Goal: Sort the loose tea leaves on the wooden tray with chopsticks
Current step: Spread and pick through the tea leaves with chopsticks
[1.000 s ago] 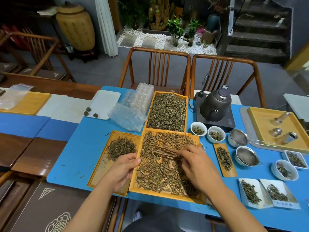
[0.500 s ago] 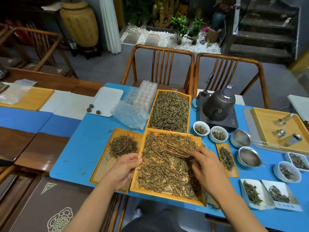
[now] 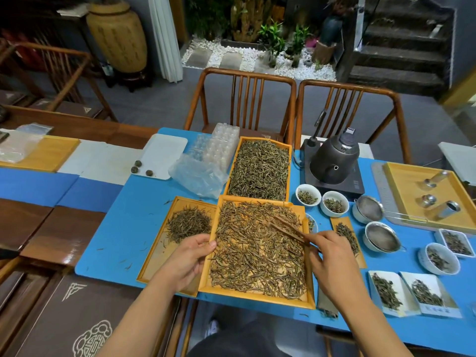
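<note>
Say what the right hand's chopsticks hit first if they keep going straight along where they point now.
Likely the loose tea leaves on the wooden tray: the right hand aims the chopsticks up-left, tips just over the pile. Height above it is unclear.

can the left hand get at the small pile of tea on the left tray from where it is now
Probably yes. The left hand grips the left edge of the middle tray, and the small pile lies just beyond its fingers on the left tray, with nothing between. It would have to let go first.

1 head-worn wide-angle view, looking forward and steeply down, close over the table (image 3: 134,228)
</note>
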